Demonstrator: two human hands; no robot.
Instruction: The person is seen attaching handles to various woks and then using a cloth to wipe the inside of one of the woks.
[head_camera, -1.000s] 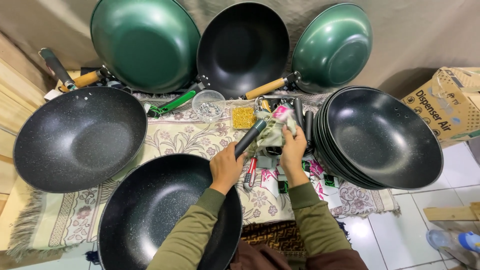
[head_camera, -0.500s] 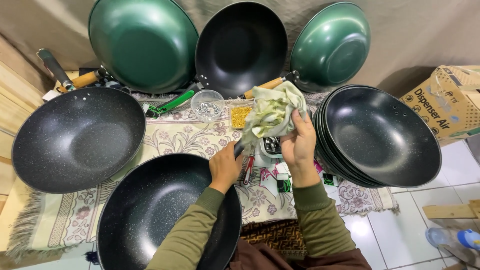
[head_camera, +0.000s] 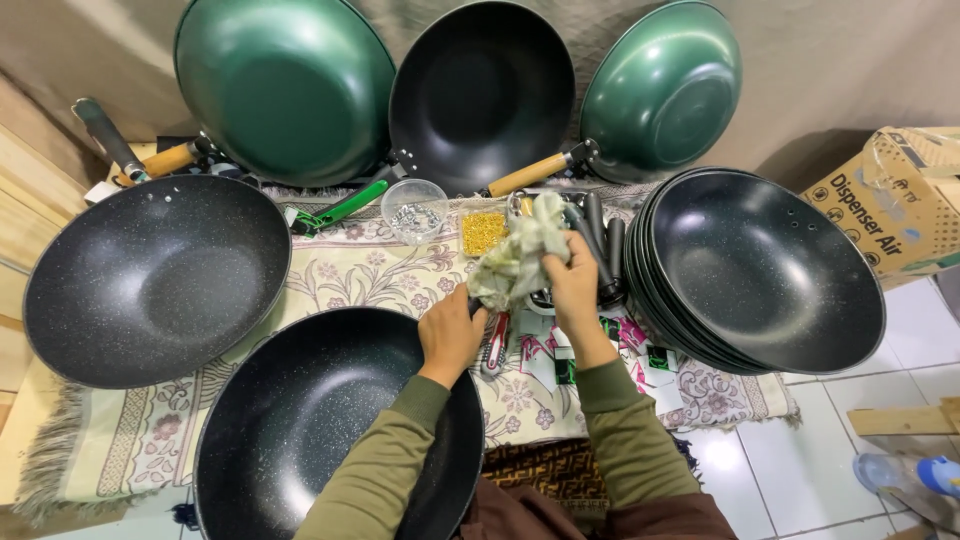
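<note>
On the rug, head view: you kneel among woks.
Left hand (head_camera: 450, 335): your fingers closed on the handle end of the near black wok (head_camera: 320, 430), at its rim.
Right hand (head_camera: 572, 285): your fingers clamped on a pale crumpled cloth (head_camera: 518, 258), held above the rug (head_camera: 340, 275), just beside your left hand.
Around: stacked black woks (head_camera: 765, 265) at right, speckled wok (head_camera: 155, 275) at left, three woks leaning on the wall behind, clear cup (head_camera: 414, 210), yellow bits (head_camera: 483, 232), cardboard box (head_camera: 895, 200).
</note>
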